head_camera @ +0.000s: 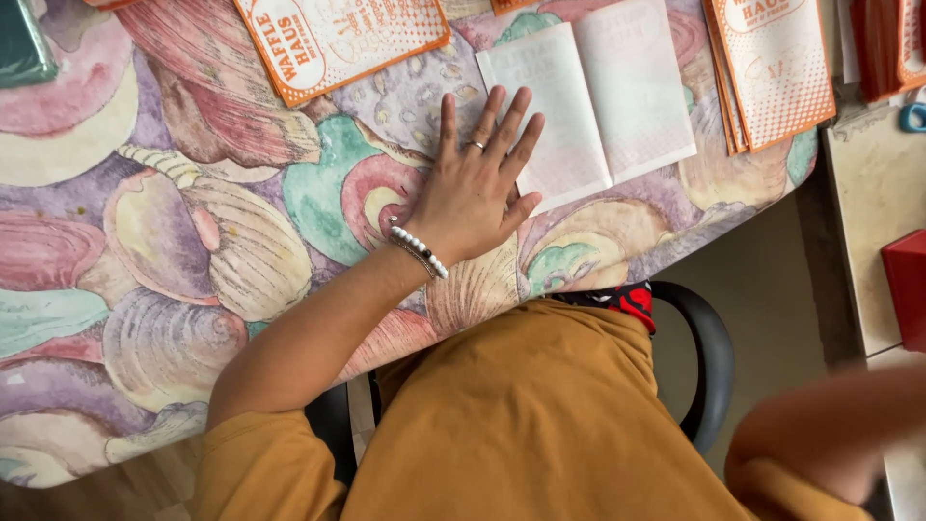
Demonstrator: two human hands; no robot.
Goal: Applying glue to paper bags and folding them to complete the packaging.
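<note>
While the left hand (473,188) lies flat w/ fingers spread wide, holding nothing, its fingertips press the left edge of a white folded paper sheet (588,96) lying open on the shell-print surface (174,251). Sheet sits at abt 1 o'clock from the hand. Orange-and-white printed paper bag (338,39) at 11 o'clock, a stack of similar bags (772,68) at 2 o'clock. Right hand isn't visible; only a blurred right arm (830,425) at 5 o'clock, so can't tell its grip. Bead bracelet (420,253) on left wrist.
</note>
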